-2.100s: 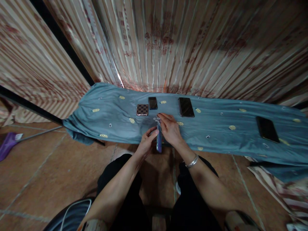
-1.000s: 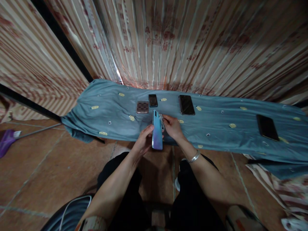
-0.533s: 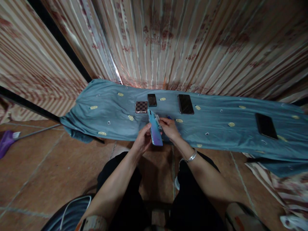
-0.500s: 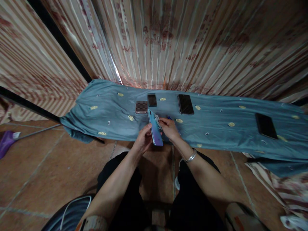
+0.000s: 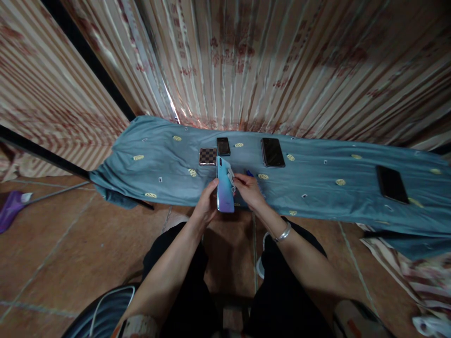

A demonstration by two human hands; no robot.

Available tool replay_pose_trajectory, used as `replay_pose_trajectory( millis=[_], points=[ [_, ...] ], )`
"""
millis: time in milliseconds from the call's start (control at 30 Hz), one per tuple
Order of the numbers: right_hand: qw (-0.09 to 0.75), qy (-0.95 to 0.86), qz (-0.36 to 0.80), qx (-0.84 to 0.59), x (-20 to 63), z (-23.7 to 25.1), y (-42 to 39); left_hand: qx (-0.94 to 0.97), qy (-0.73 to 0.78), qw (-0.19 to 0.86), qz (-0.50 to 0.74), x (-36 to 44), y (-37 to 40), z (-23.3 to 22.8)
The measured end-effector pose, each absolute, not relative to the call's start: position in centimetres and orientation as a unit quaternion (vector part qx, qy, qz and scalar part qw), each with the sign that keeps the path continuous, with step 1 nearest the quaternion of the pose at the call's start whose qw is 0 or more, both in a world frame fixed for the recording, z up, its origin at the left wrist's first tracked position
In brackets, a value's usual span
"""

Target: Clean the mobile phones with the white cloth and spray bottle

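Observation:
My left hand (image 5: 207, 201) is closed round the left edge of a smartphone (image 5: 225, 190), its shiny back shading from blue to purple. The phone is tilted, with its camera end pointing away from me. At its right edge, my right hand (image 5: 248, 188) pinches a small whitish item (image 5: 230, 177) against the phone; its kind is unclear. Just beyond the phone lie a checkered square item (image 5: 207, 157) and a small dark rectangular item (image 5: 223, 146). A small blue thing (image 5: 249, 173) shows behind my right hand, mostly hidden.
A blue-green cloth with yellow patterns (image 5: 169, 159) covers the long narrow surface. A dark phone-like device (image 5: 273, 152) lies right of centre, another dark device (image 5: 392, 184) farther right. Striped curtains (image 5: 225, 65) hang behind. Black bars (image 5: 95, 65) and a purple dustpan-like object (image 5: 11, 209) are left.
The phone has turned a little in my left hand, so more of its back faces me. My right hand stays at its right edge with the whitish item.

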State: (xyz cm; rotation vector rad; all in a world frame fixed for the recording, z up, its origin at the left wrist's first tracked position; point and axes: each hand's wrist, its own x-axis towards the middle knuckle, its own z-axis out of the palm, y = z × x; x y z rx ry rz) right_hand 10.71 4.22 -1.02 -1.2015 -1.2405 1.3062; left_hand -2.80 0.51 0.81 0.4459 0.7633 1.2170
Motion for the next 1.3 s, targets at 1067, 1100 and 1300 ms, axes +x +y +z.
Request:
replay_pose_trajectory(
  millis=[1067,1100,1300],
  points=[
    [0.393,-0.495,0.595,-0.496,13.6,-0.4,2.2,0.257,0.311,0.794,0.455,-3.6,0.6,-0.2],
    [0.390,-0.498,0.593,-0.498,13.8,-0.3,2.1,0.259,0.312,0.793,0.455,-3.6,0.6,-0.2],
    [0.368,-0.515,0.593,-0.498,14.4,-0.1,1.7,0.253,0.341,0.763,0.487,-4.3,1.0,0.1]
  ],
)
